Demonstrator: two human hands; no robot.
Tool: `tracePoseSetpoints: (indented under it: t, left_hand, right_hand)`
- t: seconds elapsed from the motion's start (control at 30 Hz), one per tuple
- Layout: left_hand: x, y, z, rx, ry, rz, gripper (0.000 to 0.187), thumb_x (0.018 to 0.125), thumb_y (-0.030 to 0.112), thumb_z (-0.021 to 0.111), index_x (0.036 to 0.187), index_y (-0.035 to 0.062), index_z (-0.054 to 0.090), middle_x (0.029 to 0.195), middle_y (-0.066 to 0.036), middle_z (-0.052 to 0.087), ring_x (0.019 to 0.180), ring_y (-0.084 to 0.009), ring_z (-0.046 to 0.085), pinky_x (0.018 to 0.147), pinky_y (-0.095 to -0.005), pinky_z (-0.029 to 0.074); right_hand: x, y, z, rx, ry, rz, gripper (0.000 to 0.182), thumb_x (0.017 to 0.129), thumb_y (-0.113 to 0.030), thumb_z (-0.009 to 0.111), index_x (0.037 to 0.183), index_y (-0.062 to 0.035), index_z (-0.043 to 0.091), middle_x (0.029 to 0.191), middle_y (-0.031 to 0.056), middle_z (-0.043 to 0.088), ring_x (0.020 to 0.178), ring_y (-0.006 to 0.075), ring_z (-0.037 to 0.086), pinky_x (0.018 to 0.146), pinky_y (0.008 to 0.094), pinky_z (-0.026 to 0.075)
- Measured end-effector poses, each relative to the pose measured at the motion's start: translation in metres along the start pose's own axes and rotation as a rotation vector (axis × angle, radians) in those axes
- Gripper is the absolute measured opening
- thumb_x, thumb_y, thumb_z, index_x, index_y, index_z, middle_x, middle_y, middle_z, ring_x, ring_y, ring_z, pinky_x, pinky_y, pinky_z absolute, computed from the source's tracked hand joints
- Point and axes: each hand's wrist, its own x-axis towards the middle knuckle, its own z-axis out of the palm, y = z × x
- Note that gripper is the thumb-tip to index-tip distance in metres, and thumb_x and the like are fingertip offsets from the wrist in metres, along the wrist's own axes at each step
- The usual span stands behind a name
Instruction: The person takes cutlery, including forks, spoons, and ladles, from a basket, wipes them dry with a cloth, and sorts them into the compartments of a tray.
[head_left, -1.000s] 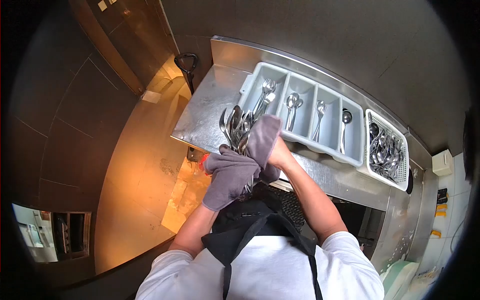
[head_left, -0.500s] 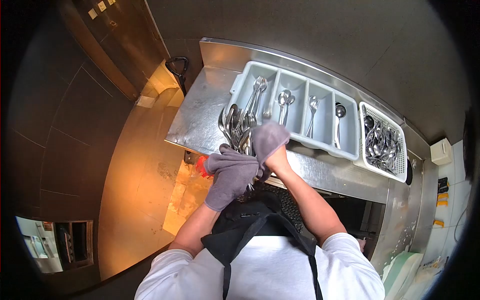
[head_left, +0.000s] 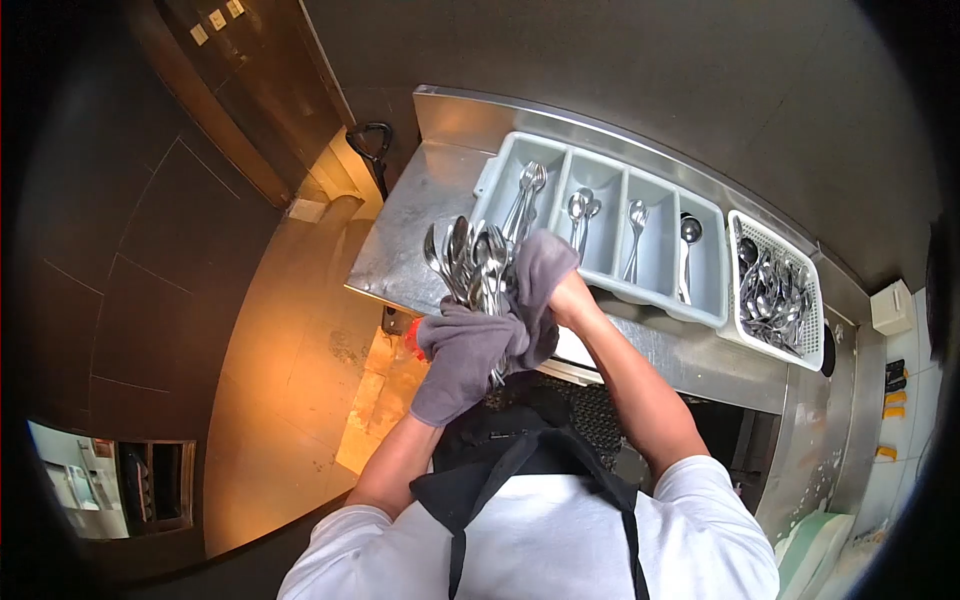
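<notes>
A grey cloth covers my left hand, which is closed around a bundle of spoons and forks. Their heads fan out at the top, and a few handle ends poke out beneath the cloth. My right hand grips another part of the cloth against the right side of the bundle; its fingers are mostly hidden under the fabric. Just beyond my hands is a grey cutlery tray on the steel counter. Forks lie in its left compartment, with spoons in the one beside it.
Farther right in the tray are a few more utensils and a ladle. A white perforated basket full of mixed cutlery stands against the tray's right end. Something red shows below the counter, behind my left hand.
My right hand and its cloth have shifted slightly up along the bundle, and more cloth hangs below that hand. My left hand keeps its hold. The whole view has shifted a little.
</notes>
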Motion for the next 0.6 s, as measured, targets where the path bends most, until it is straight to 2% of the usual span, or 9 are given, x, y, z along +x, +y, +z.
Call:
tracePoseSetpoints:
  t: [0.07, 0.23, 0.33, 0.37, 0.43, 0.47, 0.5, 0.57, 0.6]
  left_hand:
    - [-0.015, -0.031, 0.039, 0.105, -0.008, 0.043, 0.013, 0.082, 0.011, 0.054, 0.090, 0.0070, 0.063, 0.092, -0.010, 0.064, 0.091, -0.0212, 0.063, 0.072, -0.0331, 0.047]
    - [-0.020, -0.021, 0.031, 0.057, -0.041, 0.105, 0.014, 0.082, 0.011, 0.054, 0.091, 0.0072, 0.064, 0.092, -0.009, 0.064, 0.091, -0.0204, 0.063, 0.072, -0.0345, 0.047]
    - [-0.011, -0.006, 0.018, 0.009, -0.060, 0.152, 0.015, 0.082, 0.011, 0.055, 0.092, 0.0069, 0.065, 0.091, -0.009, 0.064, 0.091, -0.0204, 0.063, 0.073, -0.0355, 0.047]
    - [-0.009, -0.008, 0.016, -0.218, -0.007, 0.152, 0.014, 0.081, 0.012, 0.055, 0.090, 0.0067, 0.064, 0.089, -0.009, 0.064, 0.089, -0.0214, 0.063, 0.075, -0.0358, 0.047]
    - [0.000, -0.021, 0.005, -0.665, 0.106, 0.141, 0.013, 0.078, 0.012, 0.056, 0.087, 0.0063, 0.063, 0.085, -0.009, 0.062, 0.085, -0.0235, 0.062, 0.078, -0.0365, 0.046]
    - [0.005, -0.015, -0.002, -0.664, 0.116, 0.128, 0.012, 0.077, 0.012, 0.057, 0.085, 0.0064, 0.063, 0.083, -0.009, 0.062, 0.083, -0.0239, 0.061, 0.079, -0.0366, 0.046]
    - [0.010, -0.009, -0.009, -0.664, 0.126, 0.115, 0.011, 0.076, 0.012, 0.057, 0.084, 0.0065, 0.062, 0.082, -0.009, 0.061, 0.082, -0.0244, 0.061, 0.079, -0.0366, 0.045]
    - [0.028, 0.037, -0.040, -0.220, 0.047, 0.085, 0.009, 0.074, 0.011, 0.057, 0.081, 0.0071, 0.062, 0.079, -0.009, 0.060, 0.079, -0.0240, 0.060, 0.079, -0.0360, 0.045]
    - [0.032, 0.039, -0.046, -0.226, 0.001, 0.080, 0.010, 0.074, 0.011, 0.057, 0.082, 0.0071, 0.062, 0.080, -0.010, 0.060, 0.080, -0.0241, 0.061, 0.080, -0.0360, 0.046]
  right_hand:
    - [-0.010, 0.007, -0.004, -0.306, -0.074, -0.286, 0.023, 0.089, -0.013, 0.062, 0.111, -0.0054, 0.060, 0.102, 0.0071, 0.061, 0.095, 0.0157, 0.057, 0.083, 0.0342, 0.049]
    - [-0.003, -0.013, -0.004, -0.930, -0.056, -0.948, 0.027, 0.074, -0.012, 0.069, 0.101, -0.0087, 0.066, 0.103, 0.0117, 0.061, 0.097, 0.0330, 0.056, 0.093, 0.0439, 0.041]
    - [-0.001, -0.008, -0.010, -0.985, 0.232, -0.878, 0.028, 0.075, -0.013, 0.069, 0.103, -0.0093, 0.066, 0.102, 0.0125, 0.062, 0.099, 0.0319, 0.057, 0.093, 0.0443, 0.042]
    - [-0.012, -0.030, -0.004, -0.971, 0.305, -0.849, 0.016, 0.080, -0.015, 0.064, 0.094, -0.0081, 0.068, 0.094, 0.0122, 0.064, 0.102, 0.0326, 0.058, 0.093, 0.0453, 0.042]
    - [-0.013, -0.017, -0.010, -0.689, 0.384, -0.717, 0.017, 0.081, -0.015, 0.064, 0.095, -0.0075, 0.067, 0.092, 0.0125, 0.063, 0.100, 0.0330, 0.058, 0.092, 0.0454, 0.043]
    - [-0.012, -0.004, -0.015, -0.548, 0.418, -0.649, 0.017, 0.081, -0.015, 0.064, 0.095, -0.0071, 0.067, 0.091, 0.0126, 0.063, 0.099, 0.0332, 0.058, 0.091, 0.0455, 0.044]
    - [-0.010, 0.019, -0.023, -0.879, 0.424, -0.741, 0.020, 0.082, -0.014, 0.064, 0.099, -0.0047, 0.065, 0.092, 0.0140, 0.063, 0.095, 0.0332, 0.060, 0.087, 0.0442, 0.046]
    - [-0.034, 0.007, 0.000, -0.828, 0.299, -0.687, 0.023, 0.082, -0.014, 0.064, 0.102, -0.0033, 0.064, 0.094, 0.0156, 0.064, 0.093, 0.0333, 0.061, 0.084, 0.0431, 0.048]
    - [-0.039, 0.001, 0.008, -0.802, 0.237, -0.663, 0.024, 0.082, -0.014, 0.064, 0.104, -0.0025, 0.063, 0.095, 0.0164, 0.065, 0.092, 0.0333, 0.062, 0.083, 0.0425, 0.048]
